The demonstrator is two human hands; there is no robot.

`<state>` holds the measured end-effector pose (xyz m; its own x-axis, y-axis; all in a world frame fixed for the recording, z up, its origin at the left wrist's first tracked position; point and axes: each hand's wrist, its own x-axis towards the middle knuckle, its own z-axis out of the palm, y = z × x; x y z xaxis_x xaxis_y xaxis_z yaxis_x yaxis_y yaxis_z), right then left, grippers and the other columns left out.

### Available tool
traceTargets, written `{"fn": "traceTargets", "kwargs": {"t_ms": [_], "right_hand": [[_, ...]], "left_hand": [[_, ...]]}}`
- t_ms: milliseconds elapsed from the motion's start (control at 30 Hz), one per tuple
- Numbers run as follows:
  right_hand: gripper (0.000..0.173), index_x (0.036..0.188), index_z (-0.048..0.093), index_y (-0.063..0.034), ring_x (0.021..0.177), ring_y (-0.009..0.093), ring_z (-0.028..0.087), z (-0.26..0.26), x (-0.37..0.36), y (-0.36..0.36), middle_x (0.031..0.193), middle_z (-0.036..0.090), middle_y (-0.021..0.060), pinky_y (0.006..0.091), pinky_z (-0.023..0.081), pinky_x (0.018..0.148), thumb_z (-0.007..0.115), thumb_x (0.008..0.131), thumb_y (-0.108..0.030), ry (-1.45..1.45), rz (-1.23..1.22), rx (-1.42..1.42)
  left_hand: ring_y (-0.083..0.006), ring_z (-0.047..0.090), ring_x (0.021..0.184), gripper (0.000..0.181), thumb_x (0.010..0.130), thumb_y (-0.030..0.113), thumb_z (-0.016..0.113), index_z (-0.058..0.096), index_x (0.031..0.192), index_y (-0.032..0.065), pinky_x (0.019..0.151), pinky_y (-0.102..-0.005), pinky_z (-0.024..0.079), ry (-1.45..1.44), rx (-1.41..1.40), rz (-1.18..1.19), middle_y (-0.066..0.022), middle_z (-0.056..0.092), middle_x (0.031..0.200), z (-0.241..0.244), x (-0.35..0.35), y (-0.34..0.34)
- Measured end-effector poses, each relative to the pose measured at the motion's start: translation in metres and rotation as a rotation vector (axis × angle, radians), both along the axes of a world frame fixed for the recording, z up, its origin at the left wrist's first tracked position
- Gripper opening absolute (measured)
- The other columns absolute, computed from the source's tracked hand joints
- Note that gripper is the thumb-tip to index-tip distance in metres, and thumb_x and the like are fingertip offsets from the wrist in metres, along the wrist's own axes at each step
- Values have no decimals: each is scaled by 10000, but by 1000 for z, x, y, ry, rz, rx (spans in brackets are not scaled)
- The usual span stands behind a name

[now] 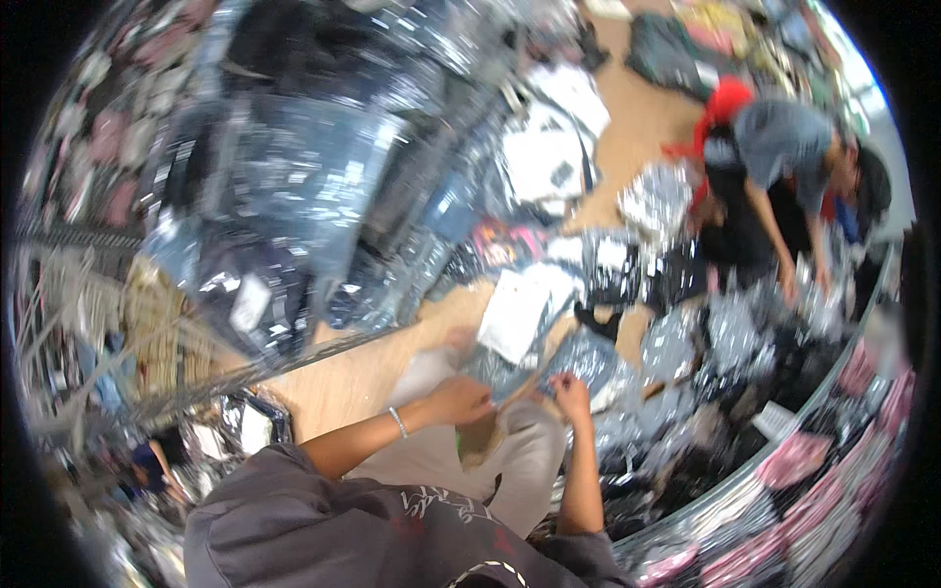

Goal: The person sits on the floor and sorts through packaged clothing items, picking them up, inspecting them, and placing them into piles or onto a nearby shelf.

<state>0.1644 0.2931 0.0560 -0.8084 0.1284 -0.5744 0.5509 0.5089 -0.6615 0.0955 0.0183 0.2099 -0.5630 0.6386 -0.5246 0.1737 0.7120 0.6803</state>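
Observation:
My left hand [464, 401], with a beaded bracelet on its wrist, hangs over my light trousers, its fingers curled. Whether it holds anything is too blurred to tell. My right hand [570, 393] is raised at the edge of a grey-blue garment in a clear plastic bag [586, 359], fingers bent; a grip on it cannot be made out. Just ahead of my hands, a white sheet or packet [512, 316] lies on bagged clothes. A black item [599, 321] is beside it.
Large bagged dark garments [294, 176] are heaped on the left above a rack edge. Bagged clothes cover much of the wooden floor [367, 378]. A co-worker in a grey shirt [783, 136] bends over bags at the right. Shelves of folded clothes [809, 525] line the lower right.

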Motion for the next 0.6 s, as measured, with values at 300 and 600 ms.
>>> {"fn": "traceTargets", "kwargs": {"t_ms": [300,600], "right_hand": [[308,859,644,3,632,159,615,109,-62,-30,688,640,83,307,482,611,616,820,-301,273,427,12],[307,879,654,-19,620,153,625,164,-82,-60,710,655,82,299,490,614,634,810,-317,203,576,52]], "left_hand": [[-370,628,792,257,830,301,552,629,878,61,706,-469,487,212,-222,696,-197,647,805,105,112,-113],[-369,632,767,299,790,338,598,648,862,52,708,-445,497,158,-196,1194,-194,651,790,102,219,-159]]}}
